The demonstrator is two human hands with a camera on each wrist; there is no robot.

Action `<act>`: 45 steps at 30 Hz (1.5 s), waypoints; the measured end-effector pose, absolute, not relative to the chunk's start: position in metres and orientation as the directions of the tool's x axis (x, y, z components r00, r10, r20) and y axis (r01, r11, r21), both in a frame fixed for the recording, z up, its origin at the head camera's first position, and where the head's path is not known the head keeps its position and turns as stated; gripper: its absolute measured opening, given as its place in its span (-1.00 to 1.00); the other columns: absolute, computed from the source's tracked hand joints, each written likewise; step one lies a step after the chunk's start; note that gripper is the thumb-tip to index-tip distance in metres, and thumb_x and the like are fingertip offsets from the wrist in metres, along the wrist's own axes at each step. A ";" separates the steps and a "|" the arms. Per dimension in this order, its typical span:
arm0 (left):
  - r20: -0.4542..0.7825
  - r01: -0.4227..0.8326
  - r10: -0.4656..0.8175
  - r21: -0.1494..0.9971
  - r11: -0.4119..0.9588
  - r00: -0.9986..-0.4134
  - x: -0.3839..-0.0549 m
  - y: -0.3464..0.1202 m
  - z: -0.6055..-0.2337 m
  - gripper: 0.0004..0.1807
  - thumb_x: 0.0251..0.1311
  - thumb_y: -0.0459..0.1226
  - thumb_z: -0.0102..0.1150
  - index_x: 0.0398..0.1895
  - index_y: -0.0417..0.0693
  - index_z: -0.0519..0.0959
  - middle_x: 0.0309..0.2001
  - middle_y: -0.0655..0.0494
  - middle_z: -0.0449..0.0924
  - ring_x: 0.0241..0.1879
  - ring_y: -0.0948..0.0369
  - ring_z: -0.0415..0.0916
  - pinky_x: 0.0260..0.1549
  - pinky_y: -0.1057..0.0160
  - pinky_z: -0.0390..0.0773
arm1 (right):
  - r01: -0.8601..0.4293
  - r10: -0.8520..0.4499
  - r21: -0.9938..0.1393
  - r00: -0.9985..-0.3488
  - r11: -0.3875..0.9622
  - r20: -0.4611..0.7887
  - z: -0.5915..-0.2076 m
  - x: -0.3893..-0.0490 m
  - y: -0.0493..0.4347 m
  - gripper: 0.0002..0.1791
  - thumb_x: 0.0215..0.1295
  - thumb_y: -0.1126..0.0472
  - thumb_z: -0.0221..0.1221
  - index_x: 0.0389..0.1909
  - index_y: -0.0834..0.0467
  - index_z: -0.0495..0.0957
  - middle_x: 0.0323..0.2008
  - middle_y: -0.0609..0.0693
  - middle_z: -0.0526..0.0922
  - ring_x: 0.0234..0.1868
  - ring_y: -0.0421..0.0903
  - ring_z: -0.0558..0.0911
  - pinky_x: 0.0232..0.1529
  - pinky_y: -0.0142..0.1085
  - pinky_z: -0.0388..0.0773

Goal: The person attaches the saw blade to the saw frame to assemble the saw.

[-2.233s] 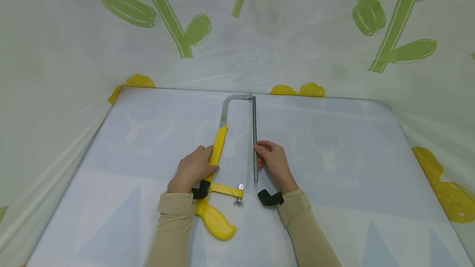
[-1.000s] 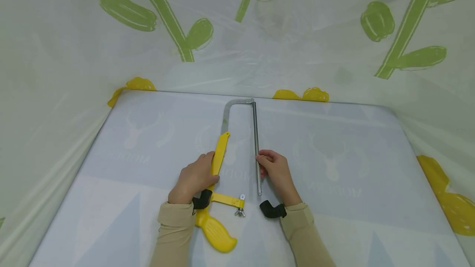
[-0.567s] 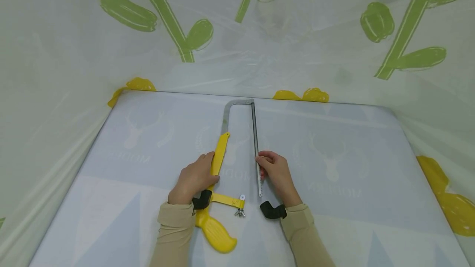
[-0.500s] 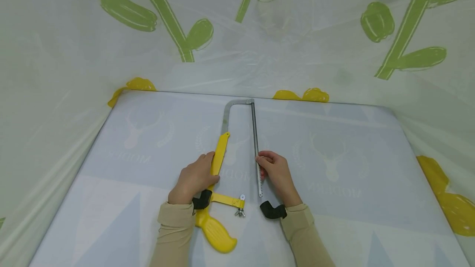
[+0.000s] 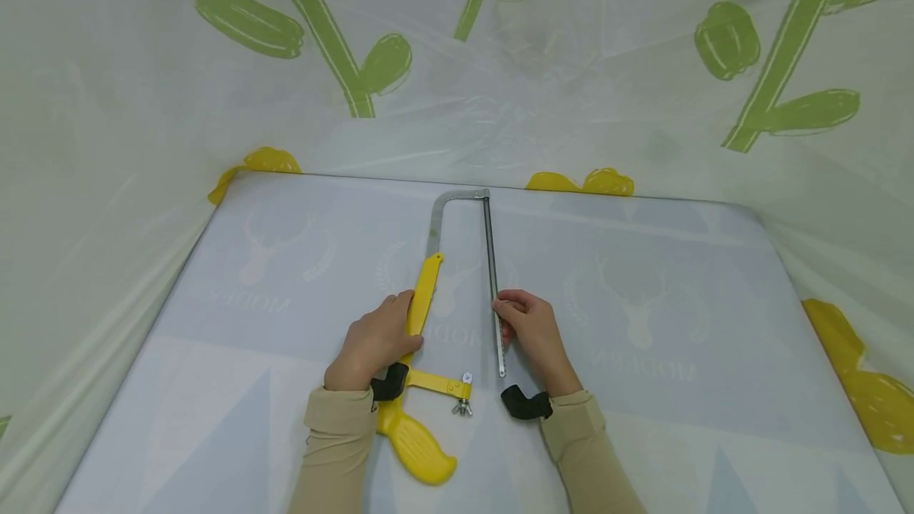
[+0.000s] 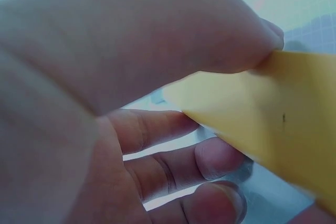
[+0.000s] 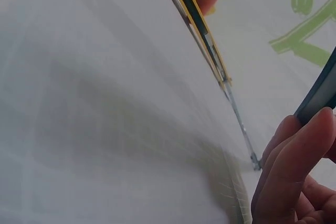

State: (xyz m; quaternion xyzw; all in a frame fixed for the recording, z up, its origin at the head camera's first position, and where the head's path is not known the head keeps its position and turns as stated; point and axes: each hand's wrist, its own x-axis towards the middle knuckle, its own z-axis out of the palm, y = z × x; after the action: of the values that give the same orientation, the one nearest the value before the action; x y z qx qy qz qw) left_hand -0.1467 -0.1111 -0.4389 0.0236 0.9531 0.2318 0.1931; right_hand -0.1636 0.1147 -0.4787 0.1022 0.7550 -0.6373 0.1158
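Note:
A yellow hacksaw frame (image 5: 426,284) with a bent grey metal front arm lies on the table, its yellow handle (image 5: 421,450) toward the person. My left hand (image 5: 374,342) grips the frame's yellow bar, thumb on one side and fingers on the other, as the left wrist view shows. My right hand (image 5: 530,327) pinches a thin grey hacksaw blade (image 5: 489,252) between thumb and fingers near its lower half. The blade's far end is right at the tip of the frame's front arm. Its near end, with a small hole, lies apart from the rear bracket (image 5: 439,384) and its wing nut (image 5: 462,408).
The pale table (image 5: 643,284) carries faint deer-head prints. Behind it and at both sides hangs a whitish sheet (image 5: 557,101) with green leaf and yellow shapes. A black wrist strap piece (image 5: 526,403) sticks out beside the right wrist.
The blade's far end has come up against the front arm's tip, and its near end has swung slightly right. In the last half second the hands stay almost still.

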 end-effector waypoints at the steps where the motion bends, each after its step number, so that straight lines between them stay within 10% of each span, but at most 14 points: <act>1: -0.359 -0.046 0.134 0.450 0.892 -0.924 -0.146 -0.111 -0.440 -0.23 -0.03 -0.14 0.22 0.28 -0.12 0.17 -0.10 0.00 0.40 -0.39 0.15 0.36 -0.42 0.17 0.40 | 0.303 0.007 -0.938 -0.952 0.166 -0.306 -0.479 -0.163 0.115 -0.72 0.11 0.13 0.19 -0.17 0.16 0.53 -0.59 0.06 0.48 -0.68 -0.12 0.40 -0.59 -0.34 0.41; 45: -0.387 -0.024 0.179 0.466 0.885 -0.905 -0.155 -0.114 -0.434 -0.31 0.03 -0.14 0.16 0.25 -0.11 0.20 -0.13 0.02 0.44 -0.29 0.13 0.38 -0.28 0.13 0.39 | 0.228 -0.107 -0.908 -0.954 0.352 -0.281 -0.477 -0.172 0.103 -0.66 0.13 0.06 0.17 -0.10 0.10 0.53 -0.47 0.01 0.61 -0.64 -0.10 0.48 -0.54 -0.29 0.46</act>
State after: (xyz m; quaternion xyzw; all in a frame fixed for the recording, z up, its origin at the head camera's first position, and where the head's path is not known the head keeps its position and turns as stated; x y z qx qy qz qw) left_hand -0.1552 -0.1143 -0.4340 0.0411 0.9468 0.2366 0.2144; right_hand -0.1719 0.1035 -0.4772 0.0373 0.8090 -0.5678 0.1475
